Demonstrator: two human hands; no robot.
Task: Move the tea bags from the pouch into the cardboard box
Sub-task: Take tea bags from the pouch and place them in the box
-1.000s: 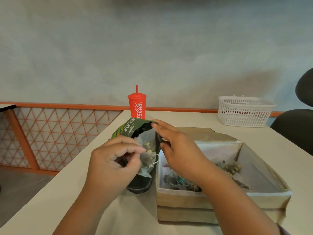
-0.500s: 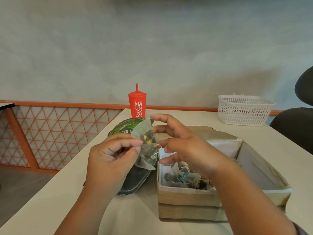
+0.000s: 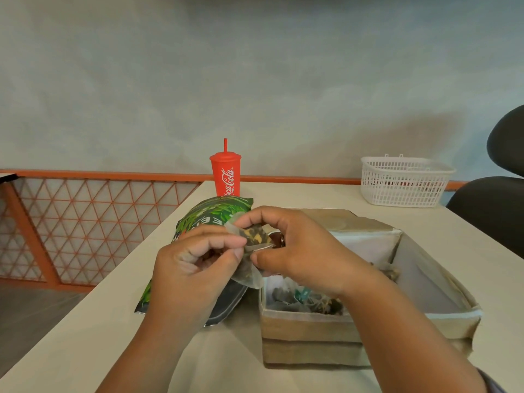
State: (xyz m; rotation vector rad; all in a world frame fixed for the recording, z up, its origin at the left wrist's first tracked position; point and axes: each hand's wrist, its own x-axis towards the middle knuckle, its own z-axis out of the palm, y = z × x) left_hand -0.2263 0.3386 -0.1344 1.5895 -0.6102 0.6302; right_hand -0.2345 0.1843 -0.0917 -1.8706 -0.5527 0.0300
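Tea bags point(image 3: 253, 252) sit mid-frame, pinched by both the left hand point(image 3: 195, 268) and right hand point(image 3: 300, 251), between green pouch point(image 3: 211, 215) and cardboard box point(image 3: 312, 327).

A plain grey-green wall point(image 3: 255, 66) fills the upper half, evenly lit, with a soft shadow on its right part. An orange rail point(image 3: 113, 175) runs along its foot. The pale surface point(image 3: 326, 194) reaches to the wall. On the left an orange lattice point(image 3: 85, 228) stands over a grey floor point(image 3: 28, 313). A black chair point(image 3: 493, 217) is at the right edge. A red cup point(image 3: 226, 177) and a white basket point(image 3: 405, 182) stand at the far end.
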